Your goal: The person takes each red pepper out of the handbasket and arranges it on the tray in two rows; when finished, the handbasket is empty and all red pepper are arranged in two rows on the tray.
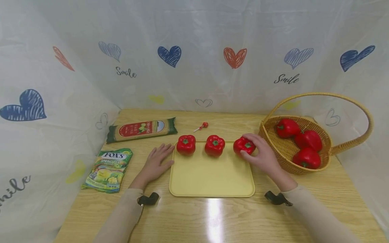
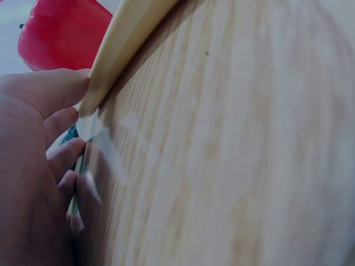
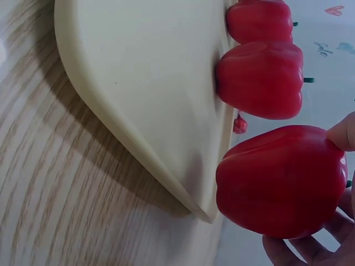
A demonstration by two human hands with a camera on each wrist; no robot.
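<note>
My right hand grips a red bell pepper at the back right corner of a yellow tray. In the right wrist view, thumb and fingers stand on opposite sides of that bell pepper. Two more red bell peppers, one in the back left corner and one at the middle of the back edge, sit in a row with it. My left hand rests flat on the table beside the tray, fingers extended. Its thumb touches the tray's left rim in the left wrist view.
A wicker basket with a tall handle stands at the right, holding three red bell peppers. Behind the tray lies a red lollipop. At the left are a long olive-green packet and a green candy bag. A printed curtain hangs behind.
</note>
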